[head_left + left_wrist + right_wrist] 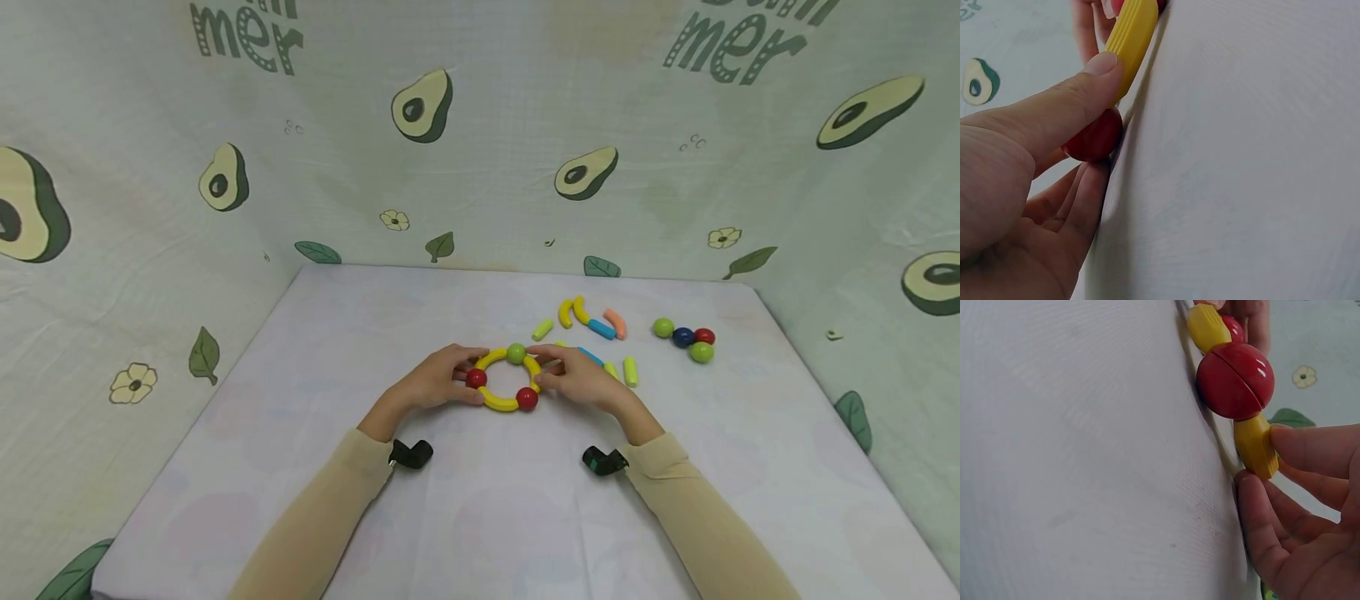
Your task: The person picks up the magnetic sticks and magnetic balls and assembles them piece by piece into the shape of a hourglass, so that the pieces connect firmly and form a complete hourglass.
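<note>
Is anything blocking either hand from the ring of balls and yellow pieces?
Nothing visible is: the left hand holds the ring by its left side, the right hand pinches the right yellow piece. The loose sticks lie beyond and beside the right hand.

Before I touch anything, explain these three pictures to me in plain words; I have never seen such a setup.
No robot here, just a person's bare left hand and right hand. The wide picture comes from a camera on the head, looking forward and down. The other two come from cameras worn on the wrists, each facing its own hand's work; the black devices seen there are probably those.

On the pale cloth lies a ring of three yellow curved pieces and three balls, two red and one green. Both hands hold it: the left has its thumb on a yellow piece beside a red ball, and the right pinches another yellow piece. Farther right lie loose sticks, straight and curved, some partly hidden by the right hand, then four loose balls.
</note>
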